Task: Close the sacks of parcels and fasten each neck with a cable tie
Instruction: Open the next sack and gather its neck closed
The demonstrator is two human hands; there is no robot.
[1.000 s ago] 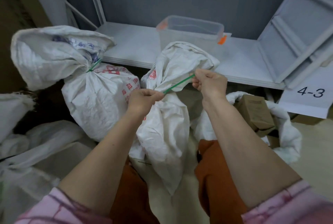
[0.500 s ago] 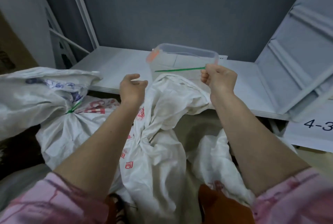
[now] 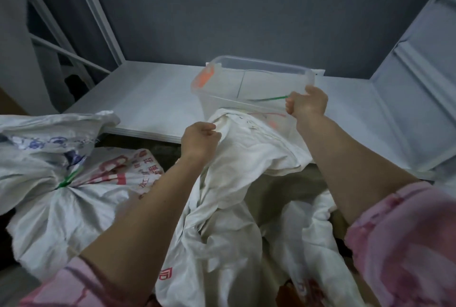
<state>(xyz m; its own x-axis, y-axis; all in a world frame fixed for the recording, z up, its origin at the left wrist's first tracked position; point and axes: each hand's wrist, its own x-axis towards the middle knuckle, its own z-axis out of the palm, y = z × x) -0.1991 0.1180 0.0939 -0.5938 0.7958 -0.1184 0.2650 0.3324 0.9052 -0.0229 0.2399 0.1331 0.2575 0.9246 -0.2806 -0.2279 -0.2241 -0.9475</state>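
Gripping the bunched neck of the open white sack (image 3: pixel 229 183) at centre, your left hand (image 3: pixel 199 140) has its fingers curled round the cloth. At nine o'clock lies one sack already tied (image 3: pixel 61 208) with a green tie (image 3: pixel 70 178). Farther off at one o'clock, your right hand (image 3: pixel 307 104) pinches one green cable tie (image 3: pixel 271 98) in front of one clear plastic bin (image 3: pixel 251 84) on the white shelf (image 3: pixel 153 94).
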